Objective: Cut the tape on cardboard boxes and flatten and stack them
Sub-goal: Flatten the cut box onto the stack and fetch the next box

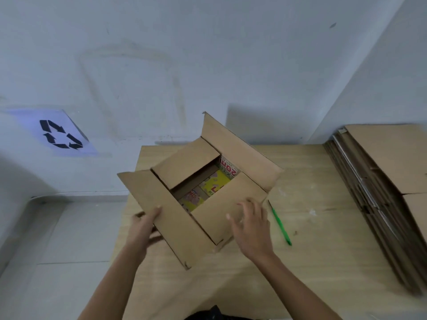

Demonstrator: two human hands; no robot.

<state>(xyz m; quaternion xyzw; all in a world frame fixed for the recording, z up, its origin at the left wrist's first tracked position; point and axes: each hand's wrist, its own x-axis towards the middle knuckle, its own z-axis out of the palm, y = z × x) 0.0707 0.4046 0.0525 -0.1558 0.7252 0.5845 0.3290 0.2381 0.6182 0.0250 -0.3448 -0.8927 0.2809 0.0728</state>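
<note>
The brown cardboard box [161,204] stood in the middle of the frame on the light wooden table [312,262], its mouth facing up with all four flaps spread. Its long axis ran diagonally, from the upper left towards the lower right of the frame. The left hand [144,224] pinched the edge of the lower-left long flap, thumb on top. The right hand [251,227] had its fingers spread and straight over the lower-right short flap; whether it touched the flap could not be told.

The likeliest trouble lay inside: yellow printed packs [213,184] showed through the opening, and pressing the box flat over loose contents would probably crush them or stop the fold. The held flap also overhung the table's left edge, so a hard pull might drag the box off. The slim green stick-shaped tool [280,225] lay just right of the right hand and could be knocked away. The pile of flattened brown cardboard [381,181] waited at the right edge.
</note>
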